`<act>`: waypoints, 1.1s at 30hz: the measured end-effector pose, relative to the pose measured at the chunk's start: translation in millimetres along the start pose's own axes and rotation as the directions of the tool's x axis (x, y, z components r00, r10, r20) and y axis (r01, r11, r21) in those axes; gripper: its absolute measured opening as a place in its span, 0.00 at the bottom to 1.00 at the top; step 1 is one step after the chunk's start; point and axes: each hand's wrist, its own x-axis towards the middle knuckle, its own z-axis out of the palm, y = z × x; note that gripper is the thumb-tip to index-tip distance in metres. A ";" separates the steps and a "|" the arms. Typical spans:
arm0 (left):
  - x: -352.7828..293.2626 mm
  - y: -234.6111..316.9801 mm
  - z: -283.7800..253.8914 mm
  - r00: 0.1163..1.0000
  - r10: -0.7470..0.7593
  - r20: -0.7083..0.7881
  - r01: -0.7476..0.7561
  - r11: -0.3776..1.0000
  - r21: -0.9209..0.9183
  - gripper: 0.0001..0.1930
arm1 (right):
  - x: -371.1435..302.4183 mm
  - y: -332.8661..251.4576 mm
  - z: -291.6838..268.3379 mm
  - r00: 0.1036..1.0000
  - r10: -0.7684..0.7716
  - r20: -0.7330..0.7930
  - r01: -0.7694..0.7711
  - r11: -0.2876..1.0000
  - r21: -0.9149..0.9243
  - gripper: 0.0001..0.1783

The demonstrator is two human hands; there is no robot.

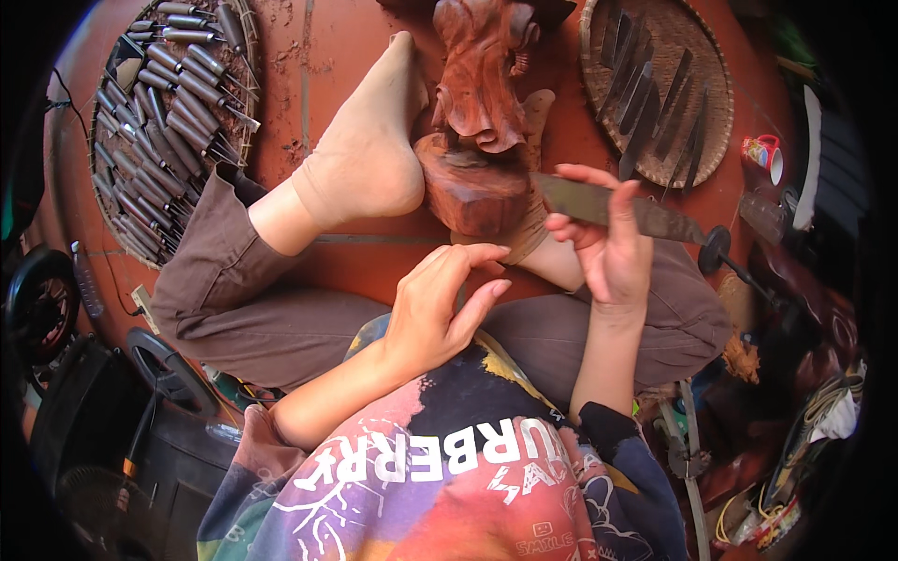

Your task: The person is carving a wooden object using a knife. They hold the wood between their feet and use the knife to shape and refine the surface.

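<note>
My right hand (610, 245) grips a flat grey-green bar (659, 221), perhaps a file, between thumb and fingers. The bar points left toward the wood carving. My left hand (432, 307) is in front of the carving's base, its thumb and bent forefinger apart, with nothing seen in it. The reddish-brown wood carving (482, 79) stands between my feet, its upper part carved in flowing folds over a thick, rounded base (470, 187). My left foot (369, 145), in a beige sock, presses against the base; the right foot (535, 234) is partly hidden behind it.
A round woven tray (251, 56) at the left holds many handled carving tools. Another woven tray (716, 150) at the right bears several dark flat bars. A red-and-white cup (765, 157) lies beyond it. Wood chips (290, 150) dot the tiled floor, and a fan-like tool (168, 369) lies lower left.
</note>
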 end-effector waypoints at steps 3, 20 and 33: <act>4.5 -4.8 -1.4 0.981 0.196 -0.010 -0.193 0.973 0.123 0.28 | 5.3 10.7 1.4 0.995 0.091 0.037 -0.089 0.995 -0.056 0.18; 8.3 -3.4 13.4 0.989 -0.139 0.056 0.117 0.948 0.297 0.39 | 16.5 32.0 20.8 0.980 -0.079 -0.181 0.031 0.967 -0.253 0.07; -11.7 -3.5 5.3 0.991 -0.136 0.018 0.128 0.962 0.240 0.34 | 1.5 48.3 26.7 0.916 -0.358 0.180 0.393 0.718 -0.574 0.05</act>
